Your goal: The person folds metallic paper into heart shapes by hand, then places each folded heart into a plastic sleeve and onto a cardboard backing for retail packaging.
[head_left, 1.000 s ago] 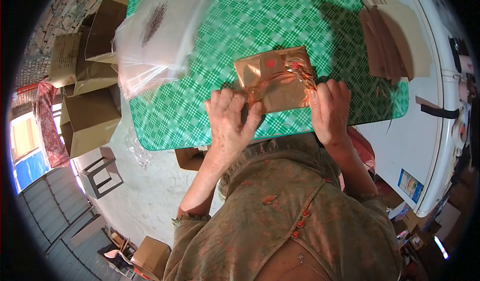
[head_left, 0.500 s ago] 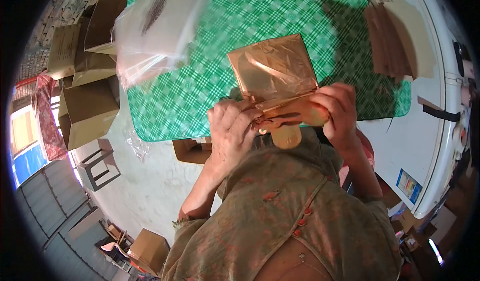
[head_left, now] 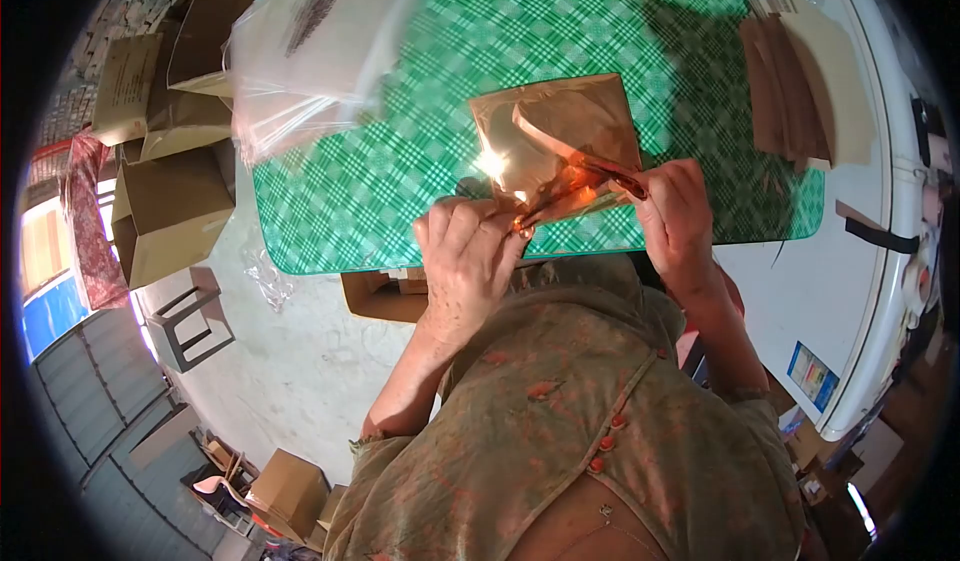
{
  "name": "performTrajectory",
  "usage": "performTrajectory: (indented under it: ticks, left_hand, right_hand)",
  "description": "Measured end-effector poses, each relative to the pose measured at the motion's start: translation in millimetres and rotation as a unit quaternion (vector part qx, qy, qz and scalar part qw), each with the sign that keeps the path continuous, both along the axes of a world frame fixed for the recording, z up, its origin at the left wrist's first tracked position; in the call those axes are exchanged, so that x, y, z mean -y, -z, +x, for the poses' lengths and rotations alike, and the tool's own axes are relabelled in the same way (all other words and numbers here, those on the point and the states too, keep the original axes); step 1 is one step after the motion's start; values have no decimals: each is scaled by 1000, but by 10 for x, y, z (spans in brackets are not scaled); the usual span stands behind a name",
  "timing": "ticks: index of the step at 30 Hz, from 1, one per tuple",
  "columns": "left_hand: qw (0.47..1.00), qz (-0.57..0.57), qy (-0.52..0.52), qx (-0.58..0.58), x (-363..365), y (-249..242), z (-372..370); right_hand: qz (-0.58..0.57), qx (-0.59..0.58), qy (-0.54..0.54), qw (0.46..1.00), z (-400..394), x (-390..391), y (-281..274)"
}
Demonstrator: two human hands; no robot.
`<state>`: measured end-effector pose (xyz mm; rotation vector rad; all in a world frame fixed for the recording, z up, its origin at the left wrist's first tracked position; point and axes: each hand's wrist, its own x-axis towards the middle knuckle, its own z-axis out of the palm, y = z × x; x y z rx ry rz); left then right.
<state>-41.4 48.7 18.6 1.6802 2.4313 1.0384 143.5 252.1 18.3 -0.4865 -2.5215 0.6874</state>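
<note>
A shiny copper-coloured foil packet (head_left: 560, 116), roughly square, lies at the near edge of the green checked tabletop (head_left: 560, 21). Its near side is crumpled and gathered between my two hands, with bright glare on its left part. My left hand (head_left: 463, 246) pinches the near left corner, fingers curled and knuckles up. At the near right corner, my right hand (head_left: 680, 211) is closed on a bunched fold of the foil, thumb toward the packet.
A stack of clear plastic bags (head_left: 310, 51) lies at the table's far left. Brown flat sheets (head_left: 785, 91) rest at the far right, near a white surface (head_left: 790, 291). Open cardboard boxes (head_left: 175, 206) stand left, with a grey stool frame (head_left: 190, 326) on the floor.
The rounded tan flap that hung from the near side is no longer visible. The foil's near edge is now drawn into a narrow gathered fold, and glare has appeared on it.
</note>
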Motion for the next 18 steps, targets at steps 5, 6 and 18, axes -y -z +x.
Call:
performTrajectory:
  ticks: [5,6,18]
  left_hand:
    - [999,-18,-30,20,-99,-25,-33]
    - [999,-16,-32,19,-124,-17,-43]
    - [998,-38,-40,5,-227,-34,-71]
  right_hand:
    - [35,38,64,997,-108,62,56]
    - [39,46,73,996,-121,73,53]
    - [89,98,116,984,-267,106,-4]
